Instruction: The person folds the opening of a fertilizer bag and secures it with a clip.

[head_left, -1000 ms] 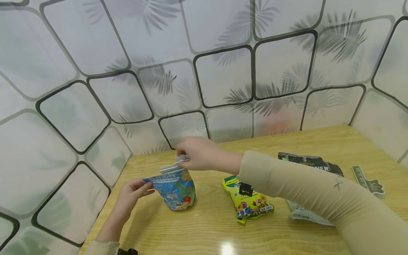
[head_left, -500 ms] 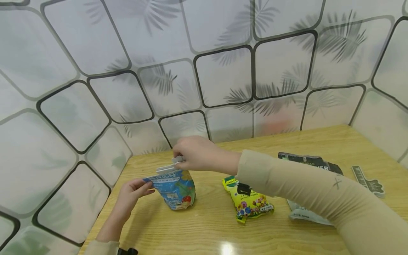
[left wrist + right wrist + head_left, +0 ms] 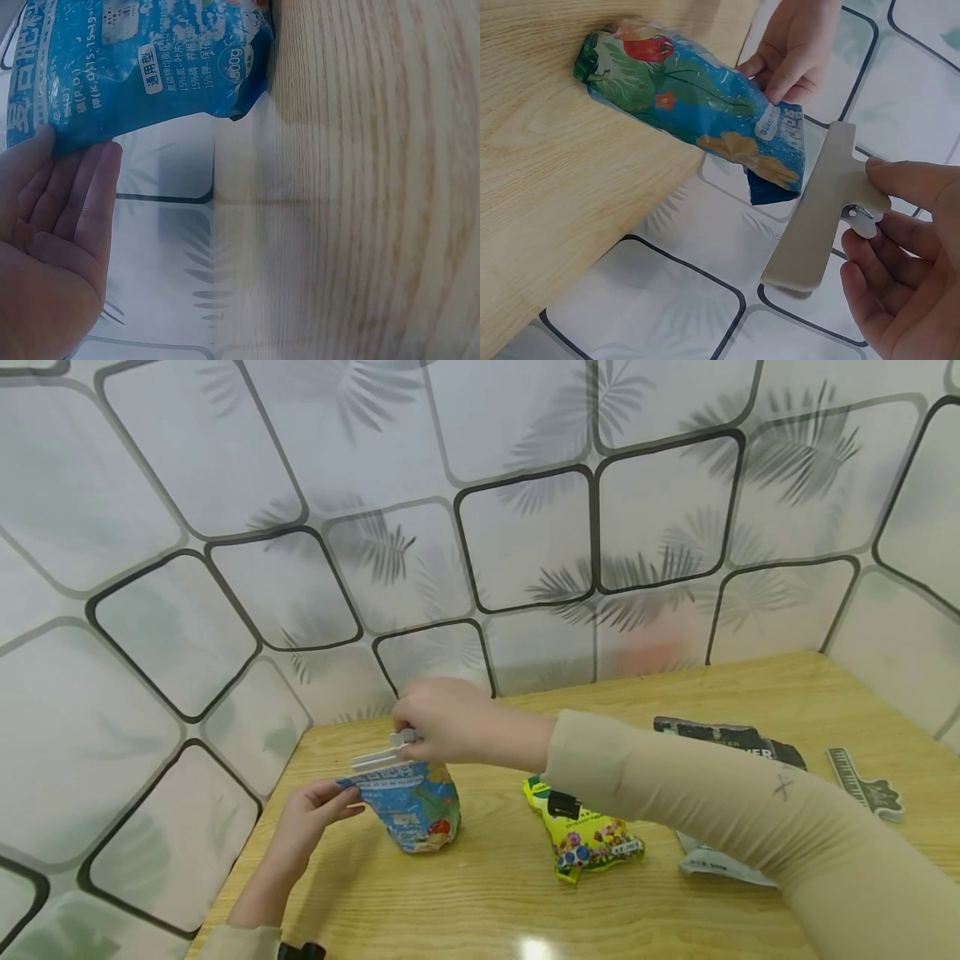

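So I've got the blue bag (image 3: 412,806) at the left of the table (image 3: 495,893), bottom resting on the wood, top edge up. My left hand (image 3: 313,810) pinches its top left corner, thumb on the near face and fingers behind, so barely any gap there, just film. My right hand (image 3: 442,718) holds the pale clip (image 3: 814,217) by its handle, thumb one side and fingertips the other. The clip's long bar sits right along the bag's top edge; can't tell if it's touching or has any film in it.

Compared with a second ago, the clip and right hand have slid left, toward the pinched corner. Bag and left hand look basically unmoved.

Further out: yellow bag (image 3: 588,847) to the right, partly under my right sleeve (image 3: 697,781) from this angle, then a black-and-grey bag (image 3: 750,742), then a ribbed grey-green piece (image 3: 862,783) far right. Patterned wall (image 3: 540,535) behind it all.
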The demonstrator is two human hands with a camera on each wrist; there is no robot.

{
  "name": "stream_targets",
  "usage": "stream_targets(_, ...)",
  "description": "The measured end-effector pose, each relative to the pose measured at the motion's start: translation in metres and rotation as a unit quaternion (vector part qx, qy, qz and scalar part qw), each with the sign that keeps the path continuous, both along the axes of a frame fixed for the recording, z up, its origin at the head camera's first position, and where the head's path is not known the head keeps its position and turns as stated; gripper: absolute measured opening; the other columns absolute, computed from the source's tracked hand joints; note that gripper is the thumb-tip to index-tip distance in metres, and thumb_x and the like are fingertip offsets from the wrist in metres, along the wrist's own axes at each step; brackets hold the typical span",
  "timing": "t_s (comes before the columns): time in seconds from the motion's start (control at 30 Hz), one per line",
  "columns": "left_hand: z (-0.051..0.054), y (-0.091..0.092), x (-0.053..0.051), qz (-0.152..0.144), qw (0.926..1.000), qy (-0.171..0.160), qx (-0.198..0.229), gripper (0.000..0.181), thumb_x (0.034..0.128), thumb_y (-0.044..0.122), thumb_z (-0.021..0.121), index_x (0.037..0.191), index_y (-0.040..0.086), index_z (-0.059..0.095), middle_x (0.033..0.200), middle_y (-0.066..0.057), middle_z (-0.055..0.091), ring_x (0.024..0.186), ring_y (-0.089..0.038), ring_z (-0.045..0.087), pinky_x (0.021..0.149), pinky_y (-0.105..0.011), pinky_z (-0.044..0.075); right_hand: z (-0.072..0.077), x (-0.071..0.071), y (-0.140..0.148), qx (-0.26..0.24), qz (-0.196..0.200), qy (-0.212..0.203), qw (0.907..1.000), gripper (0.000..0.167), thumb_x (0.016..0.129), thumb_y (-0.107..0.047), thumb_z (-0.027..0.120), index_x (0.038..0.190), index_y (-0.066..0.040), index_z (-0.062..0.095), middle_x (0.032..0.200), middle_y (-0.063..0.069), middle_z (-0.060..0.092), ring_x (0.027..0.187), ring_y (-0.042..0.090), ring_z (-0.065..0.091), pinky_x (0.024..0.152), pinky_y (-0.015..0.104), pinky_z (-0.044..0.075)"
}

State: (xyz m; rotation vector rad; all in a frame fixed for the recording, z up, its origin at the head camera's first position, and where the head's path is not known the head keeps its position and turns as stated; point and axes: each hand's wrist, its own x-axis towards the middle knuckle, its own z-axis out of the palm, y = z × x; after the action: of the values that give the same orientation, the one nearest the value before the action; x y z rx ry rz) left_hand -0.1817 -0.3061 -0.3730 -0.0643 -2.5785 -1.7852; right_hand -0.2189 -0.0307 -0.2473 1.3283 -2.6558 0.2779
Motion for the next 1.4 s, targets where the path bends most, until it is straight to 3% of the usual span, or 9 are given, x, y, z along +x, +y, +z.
stream_targets(0.33, -0.001, 0.0, 0.0, 0.002, 1.0, -0.001, 0.002, 0.022, 0.1081, 0.01, 0.063, 0.113, -0.007, 0.076, 0.1, 0.016, 0.077, 0.094, -0.001, 0.075, 0.094, -0.035, 0.067, 0.0, 0.001, -0.007, 0.013, 0.001, 0.003, 0.9999, 0.023, 0.097, -0.04, 0.081, 0.106, -0.019, 0.081, 0.103, -0.007, 0.073, 0.089, 0.007, 0.064, 0.077, 0.024, 0.057)
stream_targets(0.6, -0.001, -0.001, 0.0, 0.005, 1.0, -0.003, 0.006, 0.018, 0.1075, 0.01, 0.064, 0.1, 0.005, 0.079, 0.104, 0.007, 0.078, 0.094, -0.001, 0.075, 0.094, -0.036, 0.067, 0.002, 0.004, -0.011, 0.018, 0.006, 0.002, 0.9998, 0.025, 0.097, -0.04, 0.08, 0.108, -0.018, 0.081, 0.106, -0.006, 0.074, 0.093, 0.009, 0.068, 0.082, 0.026, 0.059)
stream_targets(0.9, -0.004, -0.002, -0.001, -0.002, 0.9999, 0.009, -0.01, 0.026, 0.108, 0.01, 0.063, 0.09, -0.008, 0.069, 0.095, 0.015, 0.073, 0.096, -0.007, 0.076, 0.094, -0.035, 0.067, 0.002, 0.007, -0.012, 0.02, 0.001, 0.024, 0.9995, 0.028, 0.095, -0.045, 0.081, 0.108, -0.021, 0.081, 0.105, -0.007, 0.071, 0.089, 0.008, 0.068, 0.076, 0.024, 0.059)
stream_targets(1.13, -0.004, -0.003, -0.002, -0.015, 0.9997, 0.016, -0.006, 0.022, 0.1084, 0.01, 0.063, 0.111, -0.008, 0.075, 0.098, 0.018, 0.076, 0.095, -0.003, 0.075, 0.092, -0.032, 0.067, 0.002, 0.009, -0.011, 0.018, 0.006, 0.03, 0.9994, 0.026, 0.093, -0.043, 0.083, 0.105, -0.02, 0.08, 0.105, -0.007, 0.072, 0.092, 0.008, 0.07, 0.08, 0.025, 0.061)
stream_targets(1.3, -0.005, -0.004, -0.002, -0.015, 0.9998, 0.013, 0.004, 0.017, 0.1077, 0.01, 0.064, 0.107, 0.002, 0.079, 0.098, 0.014, 0.077, 0.093, -0.002, 0.076, 0.092, -0.032, 0.067, 0.002, 0.011, -0.012, 0.023, 0.012, 0.031, 0.9992, 0.025, 0.093, -0.041, 0.084, 0.106, -0.02, 0.081, 0.106, -0.007, 0.073, 0.095, 0.009, 0.071, 0.084, 0.025, 0.062)
stream_targets(1.4, -0.005, -0.004, -0.001, -0.014, 0.9998, 0.013, 0.006, 0.018, 0.1075, 0.008, 0.063, 0.112, -0.003, 0.077, 0.097, 0.015, 0.077, 0.093, -0.002, 0.076, 0.09, -0.03, 0.067, 0.001, 0.013, -0.014, 0.029, 0.012, 0.038, 0.9988, 0.024, 0.093, -0.041, 0.084, 0.107, -0.021, 0.081, 0.108, -0.008, 0.073, 0.096, 0.009, 0.071, 0.085, 0.025, 0.062)
